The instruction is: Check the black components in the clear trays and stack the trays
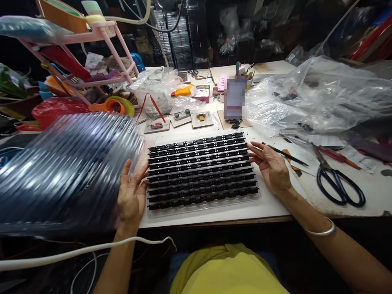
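A clear plastic tray [202, 207] lies on the worktable in front of me. Rows of black strip-shaped parts [200, 167] with small light dots fill it from back to front. At its left edge is my left hand [131, 194], open, its fingers apart and the tips against the ends of the rows. My right hand [272, 165] is beside the right edge with its fingers stretched towards the row ends, also open. Whether the right fingertips touch the tray or only the parts, I cannot tell.
A stack of clear ribbed trays [67, 175] stands close left. Scissors [339, 188], a black pen-like tool [286, 154] and a red-handled tool [338, 156] lie right. Behind are small parts on cards [202, 119], a phone [234, 98], plastic bags [324, 94] and a pink rack [113, 47].
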`<action>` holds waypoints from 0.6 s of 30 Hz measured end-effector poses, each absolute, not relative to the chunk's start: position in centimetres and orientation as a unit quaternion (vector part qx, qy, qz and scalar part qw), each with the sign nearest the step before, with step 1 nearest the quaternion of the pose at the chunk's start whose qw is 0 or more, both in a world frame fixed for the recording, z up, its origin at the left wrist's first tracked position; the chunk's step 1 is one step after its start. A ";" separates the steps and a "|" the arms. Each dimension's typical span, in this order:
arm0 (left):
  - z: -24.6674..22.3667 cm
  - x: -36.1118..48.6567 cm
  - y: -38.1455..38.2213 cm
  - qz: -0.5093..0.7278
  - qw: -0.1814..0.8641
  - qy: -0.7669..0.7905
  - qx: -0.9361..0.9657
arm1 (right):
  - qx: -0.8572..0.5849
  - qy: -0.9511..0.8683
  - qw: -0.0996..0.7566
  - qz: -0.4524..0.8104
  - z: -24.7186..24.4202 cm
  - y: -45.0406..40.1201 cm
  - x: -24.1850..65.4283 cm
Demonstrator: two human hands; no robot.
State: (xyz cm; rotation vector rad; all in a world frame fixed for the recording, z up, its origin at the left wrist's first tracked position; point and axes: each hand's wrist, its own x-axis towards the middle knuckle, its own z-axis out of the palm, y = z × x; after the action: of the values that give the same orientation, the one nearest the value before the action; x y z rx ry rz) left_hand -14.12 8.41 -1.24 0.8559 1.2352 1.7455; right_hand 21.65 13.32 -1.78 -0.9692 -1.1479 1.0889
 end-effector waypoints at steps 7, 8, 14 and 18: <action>-1.2 -14.1 8.6 0.695 0.415 0.490 0.324 | -0.425 -0.504 0.599 0.455 -1.7 13.3 21.7; -1.2 -14.1 8.6 0.697 0.415 0.488 0.323 | -0.420 -0.504 0.602 0.456 -1.7 13.3 21.7; -1.1 -13.9 8.6 0.697 0.394 0.497 0.334 | -0.441 -0.513 0.593 0.438 -1.9 13.3 21.7; -1.1 -13.9 8.6 0.704 0.402 0.480 0.335 | -0.434 -0.501 0.601 0.447 -1.9 13.4 21.7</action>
State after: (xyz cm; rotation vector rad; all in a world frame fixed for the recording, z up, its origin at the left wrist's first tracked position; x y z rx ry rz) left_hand -13.86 8.55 -1.14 0.8479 1.2133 1.7798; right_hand 21.69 13.39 -1.93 -1.0049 -1.1615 1.0349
